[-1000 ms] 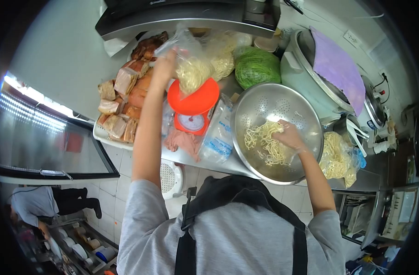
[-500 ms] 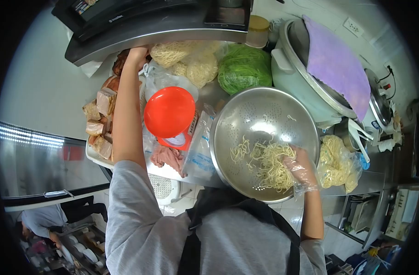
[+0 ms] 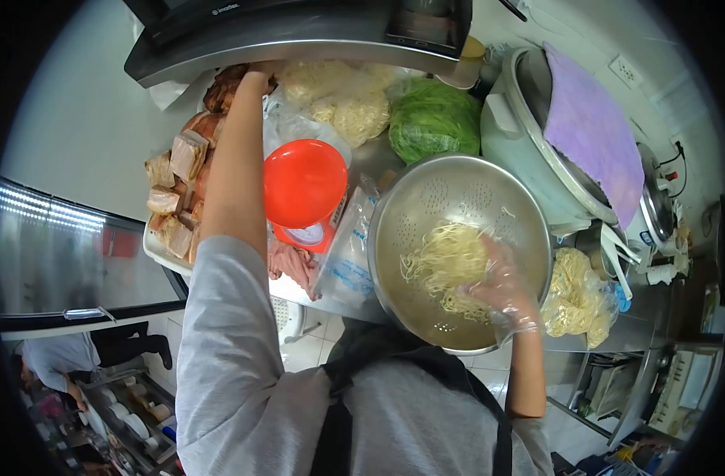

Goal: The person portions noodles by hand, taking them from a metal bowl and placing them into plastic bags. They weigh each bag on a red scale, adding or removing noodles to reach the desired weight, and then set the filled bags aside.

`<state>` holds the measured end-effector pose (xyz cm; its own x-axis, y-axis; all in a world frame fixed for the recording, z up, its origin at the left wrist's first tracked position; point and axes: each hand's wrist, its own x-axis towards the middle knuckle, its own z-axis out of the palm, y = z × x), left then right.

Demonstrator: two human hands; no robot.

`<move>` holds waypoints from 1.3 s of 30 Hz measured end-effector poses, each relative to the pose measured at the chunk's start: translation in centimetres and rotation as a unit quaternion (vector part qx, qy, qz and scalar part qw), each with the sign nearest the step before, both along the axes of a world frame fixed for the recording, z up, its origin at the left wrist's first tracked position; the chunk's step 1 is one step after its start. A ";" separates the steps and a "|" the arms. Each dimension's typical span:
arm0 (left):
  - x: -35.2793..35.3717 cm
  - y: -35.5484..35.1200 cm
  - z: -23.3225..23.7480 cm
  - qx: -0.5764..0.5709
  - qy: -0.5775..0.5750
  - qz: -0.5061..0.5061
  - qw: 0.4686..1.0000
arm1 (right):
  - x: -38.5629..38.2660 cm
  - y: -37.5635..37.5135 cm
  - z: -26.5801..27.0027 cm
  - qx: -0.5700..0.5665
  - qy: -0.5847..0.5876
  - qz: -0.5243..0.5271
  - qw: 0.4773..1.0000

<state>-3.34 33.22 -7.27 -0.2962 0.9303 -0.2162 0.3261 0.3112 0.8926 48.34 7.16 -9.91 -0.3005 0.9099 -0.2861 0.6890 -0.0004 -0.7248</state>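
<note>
While the right hand (image 3: 501, 282), in a clear plastic glove, is in among the noodles (image 3: 448, 258) in the big steel colander (image 3: 406, 317), the left hand (image 3: 258, 70) is reaching in under the black machine (image 3: 299, 44), over by the roasted meat (image 3: 224, 89). So I'd call this the loosening or gathering bit. Right fingers look half curled into the strands, but it's pretty blurry, so I honestly can't tell if the grip is tight. Left fingers are mostly hidden, so no clue whether they've got anything.

If it were me, a clean lift would call for closing the right fingers right under the bunch and going straight up, since loose strands could snag or trail over the rim. The left hand would need to back out low, imo, cos that machine's edge hangs right above it.

Roomwise, the upper part of the colander is bare metal, so there's some space to shift strands about. Its far rim is right by the bag of greens (image 3: 434, 119) though, and the near rim looks to be at the table (image 3: 362, 308) edge or a touch past. Left forearm runs between the meat tray (image 3: 163, 255) and the red scale (image 3: 305, 182), so I'd watch the elbow for sideways bumps.
</note>
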 end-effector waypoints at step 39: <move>8.4 -41.8 -20.2 0.237 0.331 0.202 0.891 | -0.8 2.1 2.0 0.161 -0.188 0.111 0.963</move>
